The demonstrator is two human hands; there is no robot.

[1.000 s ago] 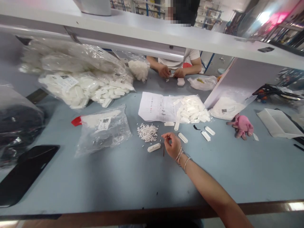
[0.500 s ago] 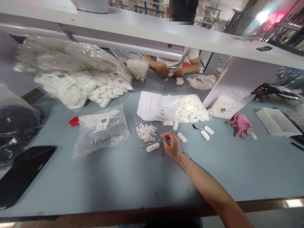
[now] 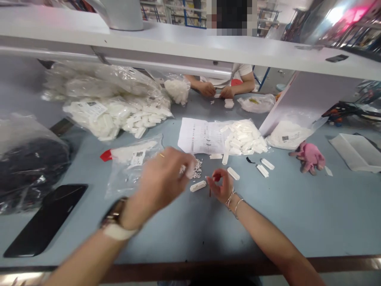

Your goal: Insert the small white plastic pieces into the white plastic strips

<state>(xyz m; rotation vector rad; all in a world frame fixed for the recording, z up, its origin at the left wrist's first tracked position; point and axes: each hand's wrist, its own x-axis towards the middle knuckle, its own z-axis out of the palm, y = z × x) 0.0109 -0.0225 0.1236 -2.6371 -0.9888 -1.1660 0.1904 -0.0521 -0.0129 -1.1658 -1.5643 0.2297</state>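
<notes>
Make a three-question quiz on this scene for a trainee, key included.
1. True or false: the pink glove lies to the right of the right hand.
2. Fill in: the small white bits lie in a loose ____, partly hidden by the left hand.
3. In the picture, what lies between the two hands? a) scissors; b) a white strip; c) a roll of tape.

Key: 1 true; 2 pile; 3 b.
</notes>
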